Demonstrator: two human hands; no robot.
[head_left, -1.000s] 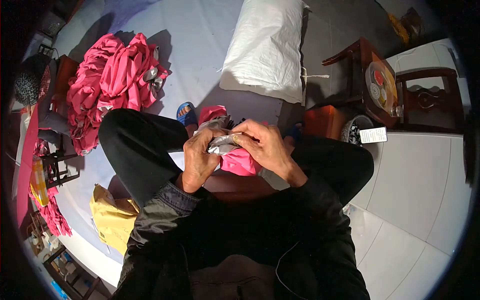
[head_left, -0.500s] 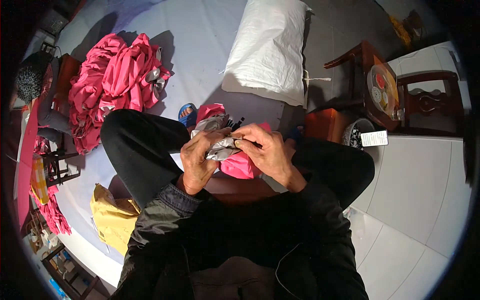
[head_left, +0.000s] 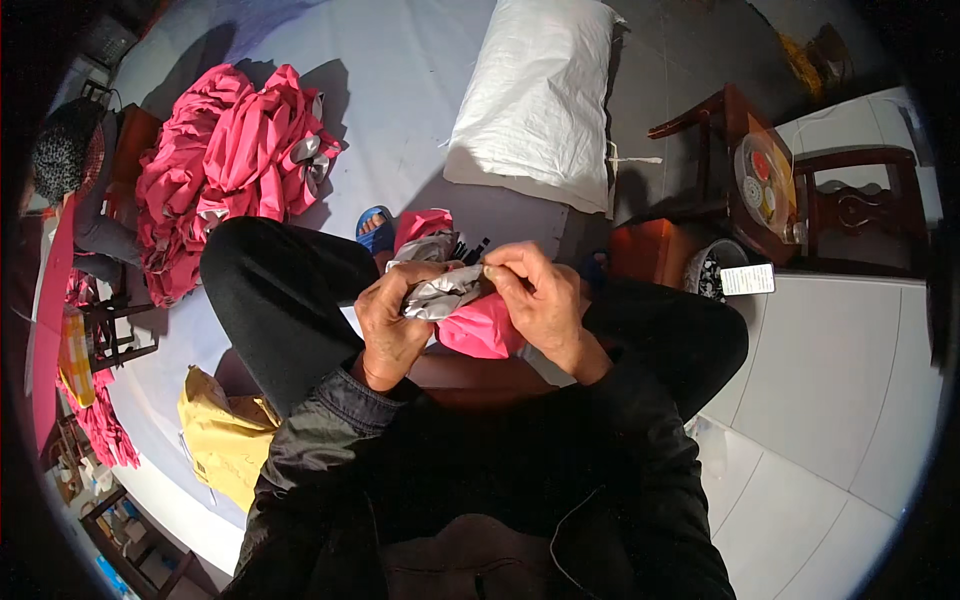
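A piece of pink fabric with a silvery grey reverse [head_left: 480,328] lies bunched between my knees. My left hand [head_left: 392,318] grips its gathered grey part from the left, fingers wrapped round the folds. On the other side, my right hand [head_left: 535,300] pinches the tip of that grey part between thumb and forefinger. What exactly sits in the pinch is too small to make out. More of the same cloth hangs past my hands toward a foot in a blue slipper [head_left: 376,230]. Small dark strips [head_left: 470,250] show just beyond my fingers.
A heap of pink fabric [head_left: 235,160] lies at the far left, a stuffed white sack [head_left: 540,95] far ahead. A yellow bag [head_left: 228,435] stands by my left knee. Another person [head_left: 95,190] sits at the left edge. Wooden chair [head_left: 860,210] and patterned bin [head_left: 710,270] are at right.
My right hand has shifted slightly right and up, away from the left hand, drawing the grey tip outward. My left hand keeps its hold on the fabric.
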